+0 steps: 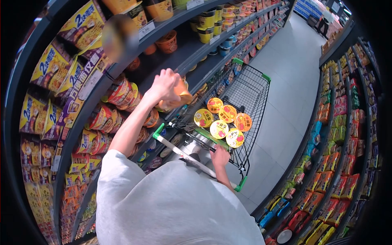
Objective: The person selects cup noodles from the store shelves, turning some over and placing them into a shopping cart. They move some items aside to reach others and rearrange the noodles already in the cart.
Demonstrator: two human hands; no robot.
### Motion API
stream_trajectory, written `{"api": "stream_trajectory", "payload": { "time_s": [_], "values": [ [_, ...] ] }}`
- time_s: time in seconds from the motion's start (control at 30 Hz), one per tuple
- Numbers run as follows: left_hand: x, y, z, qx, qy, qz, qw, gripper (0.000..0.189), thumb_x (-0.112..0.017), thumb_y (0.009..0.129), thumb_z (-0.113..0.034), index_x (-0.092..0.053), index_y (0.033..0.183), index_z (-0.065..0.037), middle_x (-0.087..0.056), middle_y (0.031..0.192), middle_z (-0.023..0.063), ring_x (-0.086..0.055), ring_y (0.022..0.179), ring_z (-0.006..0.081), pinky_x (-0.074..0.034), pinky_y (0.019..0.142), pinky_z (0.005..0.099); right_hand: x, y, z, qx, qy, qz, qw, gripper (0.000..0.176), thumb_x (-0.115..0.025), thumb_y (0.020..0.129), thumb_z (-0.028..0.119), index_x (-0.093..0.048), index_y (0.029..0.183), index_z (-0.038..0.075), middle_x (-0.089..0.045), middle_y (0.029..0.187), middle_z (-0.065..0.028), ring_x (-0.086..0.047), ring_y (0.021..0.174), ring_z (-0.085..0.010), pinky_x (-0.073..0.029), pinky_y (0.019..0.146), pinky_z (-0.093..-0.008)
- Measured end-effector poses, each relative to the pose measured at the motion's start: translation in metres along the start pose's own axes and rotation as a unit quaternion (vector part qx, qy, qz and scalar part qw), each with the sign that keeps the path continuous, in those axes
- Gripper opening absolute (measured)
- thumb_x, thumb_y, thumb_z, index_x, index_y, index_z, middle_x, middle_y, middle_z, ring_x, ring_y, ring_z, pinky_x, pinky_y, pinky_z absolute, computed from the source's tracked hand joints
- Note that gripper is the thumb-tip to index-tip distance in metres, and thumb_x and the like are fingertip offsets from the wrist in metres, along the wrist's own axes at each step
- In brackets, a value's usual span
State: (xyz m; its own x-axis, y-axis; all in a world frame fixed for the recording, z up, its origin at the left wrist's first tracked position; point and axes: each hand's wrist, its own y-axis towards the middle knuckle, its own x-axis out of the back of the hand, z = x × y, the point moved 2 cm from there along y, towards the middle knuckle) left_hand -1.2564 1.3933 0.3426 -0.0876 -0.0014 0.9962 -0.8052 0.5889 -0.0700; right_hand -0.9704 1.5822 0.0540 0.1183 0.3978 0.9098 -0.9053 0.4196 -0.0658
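Note:
My left hand is raised at the shelf on the left, its fingers wrapped round an orange instant noodle cup. The cup is tilted and partly hidden by the hand. Closed on a dark bar at the near rim of the shopping cart is my right hand. Several instant noodle cups with yellow and orange lids stand upright in the cart, close to that hand. The cart's white handle with green ends lies just in front of my body.
The left shelf carries noodle cups, tubs and bagged noodle packs. More orange cups stand behind my left hand. Shelves of bright packets line the right. A tiled aisle runs ahead, with a person far off.

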Motion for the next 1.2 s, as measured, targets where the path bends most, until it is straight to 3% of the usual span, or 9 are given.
{"api": "stream_trajectory", "payload": {
  "time_s": [0.13, 0.27, 0.4, 0.67, 0.8, 0.83, 1.0, 1.17, 1.2],
  "values": [
    [-0.050, 0.020, -0.015, -0.091, -0.398, 0.190, 0.893, 0.053, -0.089, 0.076, -0.035, -0.055, 0.107, -0.008, -0.064, 0.110, 0.0083, -0.063, 0.104, 0.0188, -0.052, 0.086, 0.0370, -0.001, 0.000, 0.000, -0.007, -0.013, 0.017, 1.000, 0.039, -0.090, 0.069, 0.026, -0.070, 0.100, 0.016, -0.072, 0.099, -0.0031, -0.071, 0.094, -0.0240, -0.058, 0.079, -0.0392],
    [-0.188, 0.042, -0.028, 0.076, -0.686, 0.285, 0.665, 0.040, -0.079, 0.091, -0.034, -0.054, 0.115, -0.012, -0.068, 0.110, 0.0037, -0.067, 0.099, 0.0122, -0.057, 0.075, 0.0306, 0.003, 0.001, 0.002, -0.006, -0.010, 0.020, 1.000, 0.040, -0.090, 0.070, 0.026, -0.069, 0.102, 0.017, -0.071, 0.100, -0.0023, -0.071, 0.094, -0.0235, -0.058, 0.080, -0.0387],
    [-0.316, 0.046, -0.056, 0.294, -0.767, 0.290, 0.491, 0.054, -0.080, 0.082, -0.046, -0.062, 0.124, -0.017, -0.064, 0.123, 0.0072, -0.064, 0.104, 0.0198, -0.056, 0.072, 0.0333, 0.004, 0.000, 0.003, 0.003, 0.000, -0.005, 1.000, 0.038, -0.089, 0.068, 0.025, -0.069, 0.099, 0.015, -0.071, 0.097, -0.0039, -0.071, 0.092, -0.0251, -0.055, 0.078, -0.0393],
    [-0.431, 0.105, -0.069, 0.382, -0.768, 0.261, 0.443, 0.078, -0.071, 0.086, -0.061, -0.044, 0.149, -0.025, -0.054, 0.146, 0.0036, -0.052, 0.133, 0.0232, -0.048, 0.101, 0.0448, 0.015, 0.005, 0.012, 0.004, 0.003, -0.026, 1.000, 0.031, -0.083, 0.076, 0.030, -0.065, 0.096, 0.015, -0.067, 0.088, -0.0039, -0.068, 0.082, -0.0274, -0.054, 0.069, -0.0414],
    [-0.490, 0.154, -0.050, 0.401, -0.743, 0.263, 0.467, 0.077, -0.073, 0.086, -0.060, -0.047, 0.146, -0.020, -0.057, 0.142, 0.0062, -0.057, 0.125, 0.0219, -0.049, 0.097, 0.0435, 0.013, 0.010, 0.015, -0.045, -0.039, 0.012, 0.998, 0.030, -0.083, 0.077, 0.034, -0.068, 0.098, 0.017, -0.066, 0.086, -0.0021, -0.068, 0.083, -0.0256, -0.053, 0.067, -0.0397],
    [-0.473, 0.157, -0.051, 0.410, -0.770, 0.212, 0.440, 0.084, -0.091, 0.073, -0.048, -0.056, 0.133, 0.000, -0.062, 0.127, 0.0135, -0.067, 0.104, 0.0257, -0.061, 0.080, 0.0438, 0.011, 0.010, 0.014, -0.048, -0.041, 0.013, 0.998, 0.030, -0.082, 0.078, 0.035, -0.068, 0.097, 0.017, -0.066, 0.085, -0.0019, -0.067, 0.082, -0.0251, -0.053, 0.067, -0.0397],
    [-0.533, 0.189, -0.039, 0.424, -0.795, 0.193, 0.389, 0.085, -0.092, 0.074, -0.035, -0.039, 0.132, -0.004, -0.059, 0.120, 0.0169, -0.068, 0.091, 0.0306, -0.062, 0.073, 0.0413, 0.004, 0.010, 0.012, -0.063, -0.062, 0.013, 0.996, 0.032, -0.078, 0.081, 0.043, -0.069, 0.096, 0.016, -0.065, 0.082, -0.0010, -0.066, 0.080, -0.0229, -0.052, 0.067, -0.0387],
    [-0.530, 0.190, -0.032, 0.427, -0.789, 0.177, 0.404, 0.051, -0.076, 0.090, -0.032, -0.053, 0.124, -0.003, -0.065, 0.107, 0.0135, -0.069, 0.087, 0.0270, -0.061, 0.069, 0.0391, 0.005, 0.011, 0.012, -0.060, -0.055, 0.004, 0.997, 0.032, -0.078, 0.081, 0.044, -0.069, 0.094, 0.016, -0.064, 0.082, -0.0002, -0.065, 0.078, -0.0223, -0.052, 0.066, -0.0375],
    [-0.527, 0.191, -0.029, 0.442, -0.747, 0.178, 0.464, 0.048, -0.074, 0.090, -0.033, -0.055, 0.122, -0.003, -0.065, 0.106, 0.0131, -0.070, 0.088, 0.0265, -0.061, 0.069, 0.0389, 0.005, 0.012, 0.013, -0.062, -0.056, 0.004, 0.997, 0.032, -0.078, 0.081, 0.044, -0.069, 0.094, 0.016, -0.064, 0.082, -0.0001, -0.065, 0.078, -0.0223, -0.052, 0.066, -0.0373]
  ]
}}
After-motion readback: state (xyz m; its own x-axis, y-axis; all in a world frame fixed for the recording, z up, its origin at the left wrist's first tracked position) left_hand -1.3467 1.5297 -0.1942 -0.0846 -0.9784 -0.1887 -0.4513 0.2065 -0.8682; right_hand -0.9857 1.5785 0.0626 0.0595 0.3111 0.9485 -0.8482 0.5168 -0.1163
